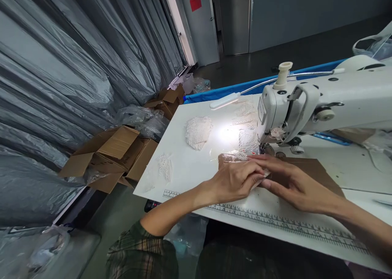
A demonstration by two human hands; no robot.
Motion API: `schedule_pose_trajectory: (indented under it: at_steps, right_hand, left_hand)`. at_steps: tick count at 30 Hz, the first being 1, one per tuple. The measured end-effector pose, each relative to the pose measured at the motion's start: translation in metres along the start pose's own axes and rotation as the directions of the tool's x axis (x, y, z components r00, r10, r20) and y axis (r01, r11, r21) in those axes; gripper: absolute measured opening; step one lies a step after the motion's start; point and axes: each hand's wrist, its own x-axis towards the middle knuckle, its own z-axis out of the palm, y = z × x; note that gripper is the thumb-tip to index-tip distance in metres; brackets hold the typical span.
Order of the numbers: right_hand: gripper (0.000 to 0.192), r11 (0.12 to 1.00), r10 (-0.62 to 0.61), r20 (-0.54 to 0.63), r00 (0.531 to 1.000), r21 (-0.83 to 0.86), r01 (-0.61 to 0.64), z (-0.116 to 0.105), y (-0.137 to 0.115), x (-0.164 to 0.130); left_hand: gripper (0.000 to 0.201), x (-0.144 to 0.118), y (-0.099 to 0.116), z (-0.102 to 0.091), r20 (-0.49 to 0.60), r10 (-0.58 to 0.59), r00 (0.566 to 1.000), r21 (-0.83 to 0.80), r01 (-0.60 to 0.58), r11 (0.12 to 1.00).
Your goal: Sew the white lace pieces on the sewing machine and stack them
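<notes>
My left hand point(237, 182) is closed, its thumb and fingers pinching a small piece of white fabric point(267, 174) in front of the sewing machine's needle area. From the other side, my right hand point(295, 185) meets it, with the thumb at the same piece and the fingers reaching over toward the left hand. The fingers hide most of the fabric. Just beyond them, white lace point(247, 140) lies beside the presser foot of the white sewing machine point(306, 103). Under and beside my hands are brown pieces of card point(309, 171).
A lace bundle point(198, 132) and a smaller lace scrap point(165, 168) lie on the white table point(180, 177). A lamp point(225, 101) lights the work spot. Printed rulers point(260, 218) run along the near edge. Open cardboard boxes point(107, 156) stand left, by a grey curtain point(76, 58).
</notes>
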Motion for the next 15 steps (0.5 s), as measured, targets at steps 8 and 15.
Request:
schedule_pose_trajectory:
  at_steps: [8, 15]
  right_hand:
    - [0.042, 0.961, 0.166, 0.245, 0.955, 0.178, -0.213, -0.007, 0.016, 0.005]
    - [0.045, 0.961, 0.227, -0.023, 0.974, -0.159, -0.228, -0.009, 0.034, 0.01]
  left_hand:
    - [0.018, -0.003, -0.014, -0.034, -0.105, -0.296, 0.949, -0.049, 0.292, 0.955]
    - [0.022, 0.032, -0.061, -0.028, 0.058, -0.249, 0.967, 0.476, 0.193, 0.858]
